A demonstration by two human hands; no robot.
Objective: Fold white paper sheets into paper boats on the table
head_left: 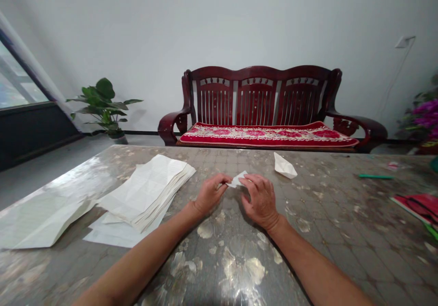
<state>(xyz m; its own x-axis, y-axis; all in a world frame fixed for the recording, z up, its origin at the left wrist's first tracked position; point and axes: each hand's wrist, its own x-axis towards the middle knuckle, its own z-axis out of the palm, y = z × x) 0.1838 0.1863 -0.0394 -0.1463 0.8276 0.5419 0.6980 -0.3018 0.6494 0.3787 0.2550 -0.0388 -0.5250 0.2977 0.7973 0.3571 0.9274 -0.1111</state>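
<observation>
White folded paper [237,179] sits at twelve o'clock; the left hand [210,194] and right hand [260,201] pinch it, seemingly to press the fold, with a paper stack [147,189] kept at ten o'clock.

Left hand [209,194] and right hand [260,201], both palm-down, fingers [222,179] curled inward, tips just apart.

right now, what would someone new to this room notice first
The dark red carved wooden bench with its red floral cushion stands out first, against the far wall beyond the table. On the mottled tabletop, a thick stack of folded white paper lies left of centre. At the centre, the left hand and right hand meet on a small piece of white paper, with a folded paper shape just beyond.
</observation>
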